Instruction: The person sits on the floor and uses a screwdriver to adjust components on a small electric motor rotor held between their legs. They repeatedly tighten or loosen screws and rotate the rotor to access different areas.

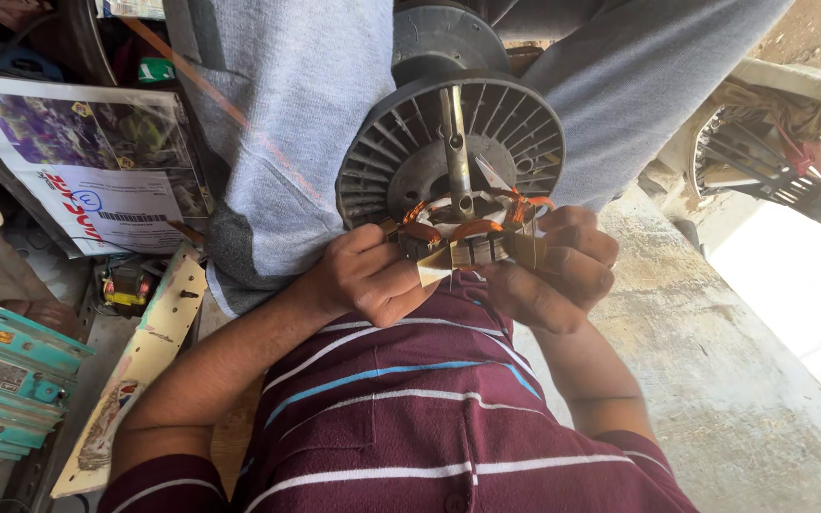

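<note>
A round grey fan motor housing [486, 128] with radial ribs and a metal shaft rests on my lap between my grey-trousered legs. Against its near side sits a stator [467, 237] with orange copper windings and tan insulating paper. My left hand [372, 275] grips the stator's left side and pinches a strip of the tan paper. On the stator's right side, my right hand [563, 271] holds it with curled fingers. A small metal blade or paper tip sticks up near the windings; I cannot tell which.
A printed sheet in plastic [87, 161] lies at the upper left. A teal metal device [7, 380] and a worn board [140, 361] are at the lower left. A concrete ledge [724, 361] runs along the right, with a white fan part [772, 152] beyond it.
</note>
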